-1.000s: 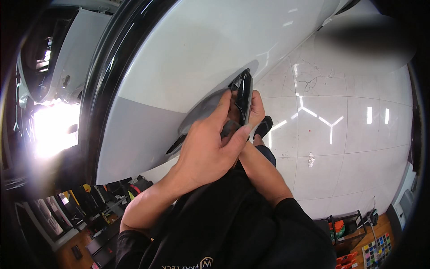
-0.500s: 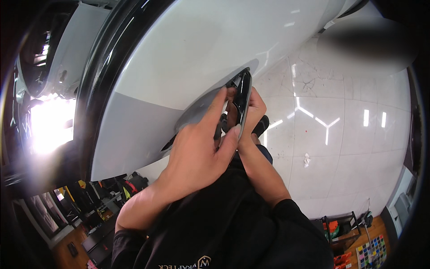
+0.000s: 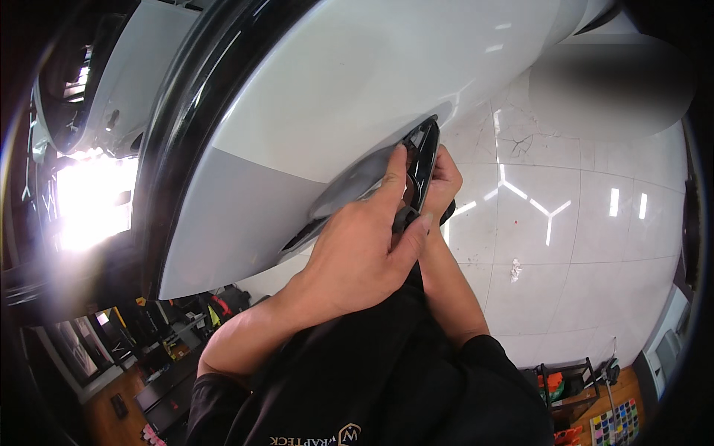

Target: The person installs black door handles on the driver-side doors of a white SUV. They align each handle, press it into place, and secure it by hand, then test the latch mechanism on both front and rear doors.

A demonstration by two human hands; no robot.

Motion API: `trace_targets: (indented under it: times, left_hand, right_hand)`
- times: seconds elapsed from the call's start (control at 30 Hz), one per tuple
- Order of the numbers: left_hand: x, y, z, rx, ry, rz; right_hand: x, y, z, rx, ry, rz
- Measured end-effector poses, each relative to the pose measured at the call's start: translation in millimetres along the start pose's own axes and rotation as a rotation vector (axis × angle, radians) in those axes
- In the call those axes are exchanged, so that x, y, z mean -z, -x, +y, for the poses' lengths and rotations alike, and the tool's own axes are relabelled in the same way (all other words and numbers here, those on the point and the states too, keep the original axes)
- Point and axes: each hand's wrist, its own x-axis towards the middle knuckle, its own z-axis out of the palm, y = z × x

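Note:
A long glossy black car door handle [image 3: 424, 163] stands out at an angle from a curved car door [image 3: 387, 82]. The door's upper part is pale, and a grey area with a sharp border covers its lower left. My left hand [image 3: 353, 249] lies across the handle, its index finger stretched into the gap by the handle's far end and its thumb near the outer edge. From the right side my right hand [image 3: 445, 178] curls round the handle, its fingertips partly hidden. A dark slot [image 3: 301, 236] shows at the handle's near end.
Black trim [image 3: 197, 97] edges the door on the left, with another car panel [image 3: 137, 67] beyond. Pale floor tiles [image 3: 535, 297] spread to the right. A black rack [image 3: 569, 383] and colour swatches [image 3: 616, 424] stand lower right; dark shelving [image 3: 175, 386] is lower left.
Door, handle and hands sit slightly farther right in the picture. My left index finger has shifted along the gap, and my left thumb looks less pressed against the handle's edge.

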Motion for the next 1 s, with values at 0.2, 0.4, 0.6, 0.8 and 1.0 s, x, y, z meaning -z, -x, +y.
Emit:
trace_targets:
  times: [0.2,0.4,0.6,0.8,1.0]
  left_hand:
    - [2.3,0.1,-11.4,-0.061,0.086,0.000]
    - [7.2,5.2,0.8,-0.157,-0.345,0.072]
    - [18.9,-6.4,13.8,0.029,-0.532,-0.102]
    - [15.5,-9.9,29.5,0.091,-0.679,-0.092]
    - [23.6,13.7,27.4,0.103,-0.620,-0.072]
  right_hand:
    - [-13.0,1.0,-8.2,0.040,0.031,0.043]
    - [3.1,-9.9,-15.4,-0.094,-0.069,-0.103]
    - [0.9,-10.7,-12.9,-0.111,-0.017,-0.041]
    - [12.0,-24.5,-14.6,-0.234,0.019,-0.171]
    - [38.1,-42.4,-34.3,-0.245,0.106,-0.445]
